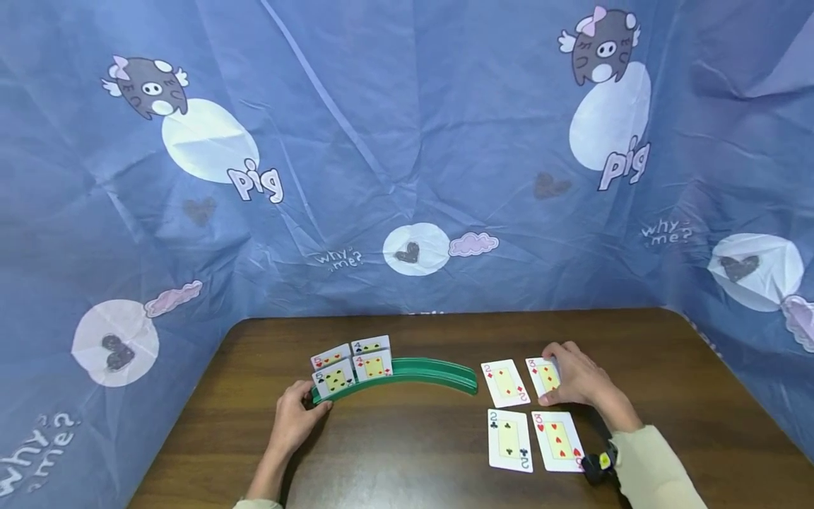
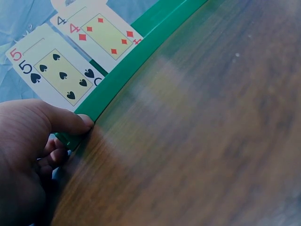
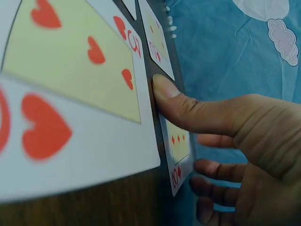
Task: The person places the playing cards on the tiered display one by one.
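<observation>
My left hand (image 1: 297, 417) pinches the left end of a curved green card holder (image 1: 439, 375) between thumb and fingers. Upright in its left part stand the five of spades (image 2: 61, 73) and four of diamonds (image 2: 106, 37), with a red five (image 1: 323, 357) and a black four (image 1: 369, 343) partly hidden behind them. On the right, my right hand (image 1: 580, 375) grips the three of diamonds (image 1: 543, 376), thumb at its near edge and fingers at its far edge. Next to this card lies the two of diamonds (image 1: 505, 383); the three of hearts (image 1: 558, 442) is just nearer.
The two of clubs (image 1: 509, 440) lies face up beside the three of hearts. Under everything is a brown wooden table (image 1: 394, 459). A blue printed cloth (image 1: 343, 162) hangs behind it and along both sides. A black device (image 1: 598, 466) sits at my right wrist.
</observation>
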`<state>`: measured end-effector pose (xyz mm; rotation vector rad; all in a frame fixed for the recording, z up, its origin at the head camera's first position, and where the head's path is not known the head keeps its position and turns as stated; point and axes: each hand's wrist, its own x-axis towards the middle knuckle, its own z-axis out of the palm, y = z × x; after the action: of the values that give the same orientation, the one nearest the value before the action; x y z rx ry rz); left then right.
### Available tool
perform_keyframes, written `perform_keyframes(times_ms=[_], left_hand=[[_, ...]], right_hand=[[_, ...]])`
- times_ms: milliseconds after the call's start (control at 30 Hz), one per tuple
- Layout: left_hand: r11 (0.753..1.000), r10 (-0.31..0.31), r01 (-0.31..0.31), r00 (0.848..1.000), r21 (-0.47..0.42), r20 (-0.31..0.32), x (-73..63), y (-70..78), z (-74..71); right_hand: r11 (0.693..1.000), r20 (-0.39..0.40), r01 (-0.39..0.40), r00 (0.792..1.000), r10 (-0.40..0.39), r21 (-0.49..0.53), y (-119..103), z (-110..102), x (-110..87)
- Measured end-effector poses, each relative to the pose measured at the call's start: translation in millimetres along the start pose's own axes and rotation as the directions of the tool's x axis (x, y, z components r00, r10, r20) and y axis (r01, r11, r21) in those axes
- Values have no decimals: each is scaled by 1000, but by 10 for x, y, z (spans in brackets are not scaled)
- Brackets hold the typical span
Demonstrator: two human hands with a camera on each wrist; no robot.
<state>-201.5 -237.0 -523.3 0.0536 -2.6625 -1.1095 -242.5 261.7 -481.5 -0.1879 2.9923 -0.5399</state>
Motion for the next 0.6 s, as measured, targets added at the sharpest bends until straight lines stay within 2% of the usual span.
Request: perform_keyframes(times_ms=[233,367,600], left_hand=[[999,-30,30,999,-10,18,-6,-1,3],[1000,-21,21,1000,-5,18,-6,-7,-1],[1000,-19,19,1000,0,19,3,12,1]], right_hand=[[998,-54,19,998,-22,-59,-38,-9,-65],[996,-24,35,999,-37,-81,-17,-13,-34],[1000,28,10,1000,-9,-25,38,22,13]])
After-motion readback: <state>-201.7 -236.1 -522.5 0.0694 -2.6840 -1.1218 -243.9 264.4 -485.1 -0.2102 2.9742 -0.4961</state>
